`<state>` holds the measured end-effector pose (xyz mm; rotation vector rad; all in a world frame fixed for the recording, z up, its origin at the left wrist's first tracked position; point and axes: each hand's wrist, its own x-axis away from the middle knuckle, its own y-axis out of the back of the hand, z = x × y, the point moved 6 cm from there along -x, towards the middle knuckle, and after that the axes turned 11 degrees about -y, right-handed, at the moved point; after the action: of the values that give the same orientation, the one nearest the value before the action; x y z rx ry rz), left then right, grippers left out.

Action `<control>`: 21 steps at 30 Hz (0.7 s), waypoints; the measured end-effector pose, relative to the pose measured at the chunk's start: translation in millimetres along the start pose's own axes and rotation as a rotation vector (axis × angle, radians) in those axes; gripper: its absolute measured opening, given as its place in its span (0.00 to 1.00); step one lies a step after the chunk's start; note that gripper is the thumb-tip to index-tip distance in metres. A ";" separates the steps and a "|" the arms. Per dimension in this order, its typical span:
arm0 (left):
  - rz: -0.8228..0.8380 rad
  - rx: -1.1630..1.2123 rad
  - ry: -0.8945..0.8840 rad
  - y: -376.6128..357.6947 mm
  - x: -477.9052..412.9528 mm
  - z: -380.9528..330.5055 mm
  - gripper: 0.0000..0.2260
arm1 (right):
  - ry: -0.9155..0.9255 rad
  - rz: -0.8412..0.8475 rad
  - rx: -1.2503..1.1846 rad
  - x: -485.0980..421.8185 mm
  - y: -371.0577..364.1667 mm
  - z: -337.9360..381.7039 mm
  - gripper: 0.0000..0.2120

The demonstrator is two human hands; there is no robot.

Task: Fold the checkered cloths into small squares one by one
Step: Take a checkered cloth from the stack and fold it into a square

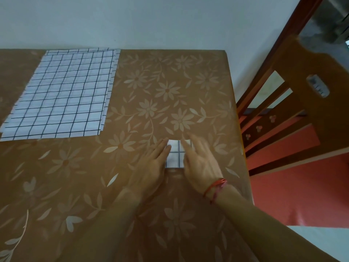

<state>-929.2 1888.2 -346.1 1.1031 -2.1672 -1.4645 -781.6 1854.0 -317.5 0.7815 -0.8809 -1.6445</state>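
Both hands lie flat with fingers straight. The left hand (153,164) presses the left edge of the folded cloth (174,157) and the right hand (200,163), slightly blurred, presses its right side. A red thread (215,188) circles the right wrist. The cloth, a small square, sits on the bench (170,87). At ten o'clock from it, well apart, lies a stack (62,95) of unfolded checkered cloths. A chair (294,103) stands at three o'clock, beside the bench.

The left forearm (108,224) enters from 6 o'clock, the right forearm (264,224) from 5 o'clock. The left hand (153,164) lies palm down, its straight fingers pointing to 1 o'clock. Just beside it at 3 o'clock, the right hand (201,163) lies palm down, fingers spread toward 11 o'clock and slightly blurred.
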 end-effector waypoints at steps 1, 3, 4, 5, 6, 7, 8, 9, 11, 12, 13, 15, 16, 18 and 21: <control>0.015 -0.004 -0.023 -6.7 -1.4 1.2 0.24 | 0.076 0.044 0.033 -0.8 -14.4 6.8 0.29; 0.032 -0.064 -0.063 -16.7 -4.6 4.9 0.24 | 0.148 0.145 0.065 -5.2 -35.2 17.7 0.26; 0.038 -0.105 -0.087 -20.5 -5.0 5.8 0.24 | 0.164 0.165 0.085 -7.2 -44.2 18.3 0.25; 0.052 -0.135 -0.098 -24.6 -4.4 7.4 0.24 | 0.176 0.179 0.109 -8.4 -52.6 16.1 0.26; 0.066 -0.163 -0.107 -28.3 -3.1 10.1 0.24 | 0.178 0.203 0.142 -8.6 -59.2 13.7 0.27; 0.079 -0.189 -0.112 -30.6 -1.5 12.7 0.24 | 0.185 0.206 0.185 -7.9 -63.3 11.7 0.27; 0.090 -0.217 -0.119 -32.5 -0.2 15.3 0.24 | 0.194 0.209 0.233 -7.2 -67.3 8.6 0.29; 0.106 -0.243 -0.125 -33.5 0.3 17.4 0.24 | 0.198 0.213 0.278 -7.0 -69.8 5.9 0.30; 0.134 -0.300 -0.132 -32.4 -0.1 20.8 0.24 | 0.199 0.231 0.340 -8.2 -73.7 2.9 0.30; 0.152 -0.330 -0.135 -30.6 -0.1 22.0 0.24 | 0.195 0.229 0.351 -8.3 -73.3 1.6 0.30; 0.173 -0.352 -0.135 -29.2 0.2 22.4 0.24 | 0.181 0.226 0.356 -8.2 -72.1 -1.9 0.30; 0.189 -0.371 -0.128 -27.7 1.2 24.1 0.25 | 0.146 0.235 0.370 -8.1 -65.2 -13.2 0.31; 0.187 -0.367 -0.123 -27.2 1.1 24.5 0.26 | 0.139 0.238 0.389 -7.4 -59.8 -20.4 0.31; 0.186 -0.366 -0.111 -26.6 0.1 23.6 0.26 | 0.147 0.242 0.438 -6.5 -50.1 -34.4 0.32; 0.196 -0.378 -0.114 -26.5 -0.6 24.0 0.24 | 0.158 0.256 0.486 -7.3 -43.4 -44.9 0.33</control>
<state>-932.4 1899.5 -379.9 0.6739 -1.8929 -1.7816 -763.4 1861.0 -377.2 1.0629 -1.2311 -1.1380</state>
